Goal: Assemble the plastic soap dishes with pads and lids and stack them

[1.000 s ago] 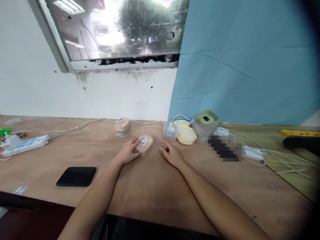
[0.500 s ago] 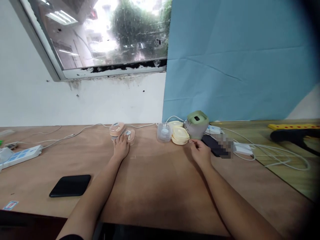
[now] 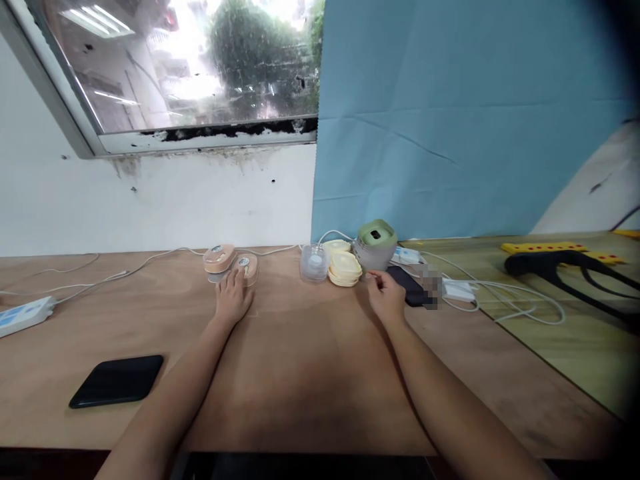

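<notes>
My left hand point(image 3: 234, 297) lies with its fingers stretched forward. Its fingertips are at the near side of a small container with a peach lid point(image 3: 219, 256) and a flat peach lid point(image 3: 248, 268) beside it. My right hand point(image 3: 386, 297) has thumb and forefinger together just right of a stack of pale yellow lids point(image 3: 345, 269). Whether anything is between those fingers is too small to tell. Behind that hand stands a stack of grey containers with a green lid on top point(image 3: 377, 248). Clear plastic containers point(image 3: 315, 265) sit left of the yellow lids.
A black phone point(image 3: 117, 380) lies at the left front of the table point(image 3: 300, 373). A dark flat object point(image 3: 411, 287) is beside my right hand. White cables run along the wall to power strips point(image 3: 25, 316). A black-handled tool point(image 3: 550, 270) lies far right.
The view has turned slightly to the right, so everything sits further left. My left hand has drawn back a little from the peach-lidded container. My right hand stays beside the yellow lids.
</notes>
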`<action>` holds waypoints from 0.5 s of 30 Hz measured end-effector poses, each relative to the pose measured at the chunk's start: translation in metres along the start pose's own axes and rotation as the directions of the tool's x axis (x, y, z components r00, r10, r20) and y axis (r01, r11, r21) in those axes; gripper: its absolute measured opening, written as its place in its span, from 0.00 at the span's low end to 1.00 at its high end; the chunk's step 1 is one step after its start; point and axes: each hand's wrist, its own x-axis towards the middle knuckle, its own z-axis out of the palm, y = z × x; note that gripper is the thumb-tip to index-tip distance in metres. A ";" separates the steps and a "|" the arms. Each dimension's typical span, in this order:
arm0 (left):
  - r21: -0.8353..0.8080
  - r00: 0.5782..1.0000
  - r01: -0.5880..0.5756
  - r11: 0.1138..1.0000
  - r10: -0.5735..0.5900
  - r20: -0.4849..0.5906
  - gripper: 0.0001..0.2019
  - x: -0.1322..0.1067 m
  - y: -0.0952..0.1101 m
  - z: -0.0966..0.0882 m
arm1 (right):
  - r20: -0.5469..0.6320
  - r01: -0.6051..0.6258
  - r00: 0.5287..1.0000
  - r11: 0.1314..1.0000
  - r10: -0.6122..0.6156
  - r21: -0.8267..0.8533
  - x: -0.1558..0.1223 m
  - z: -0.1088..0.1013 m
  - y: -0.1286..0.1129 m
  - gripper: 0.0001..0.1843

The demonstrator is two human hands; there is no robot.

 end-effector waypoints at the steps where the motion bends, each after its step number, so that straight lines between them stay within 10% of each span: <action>1: -0.012 0.999 -0.044 0.999 0.044 0.016 0.30 -0.006 0.005 -0.002 | -0.016 -0.002 1.000 1.000 0.002 -0.008 0.001 0.000 0.002 0.24; 7: -0.219 0.903 -0.290 0.932 0.342 0.259 0.23 -0.033 0.033 -0.009 | 0.071 0.016 0.997 0.998 -0.012 -0.061 0.003 0.007 0.006 0.24; 15: -0.255 0.901 -0.240 0.936 0.313 0.300 0.20 -0.039 0.039 -0.009 | 0.297 0.111 0.953 0.981 -0.060 -0.158 0.001 0.025 0.008 0.28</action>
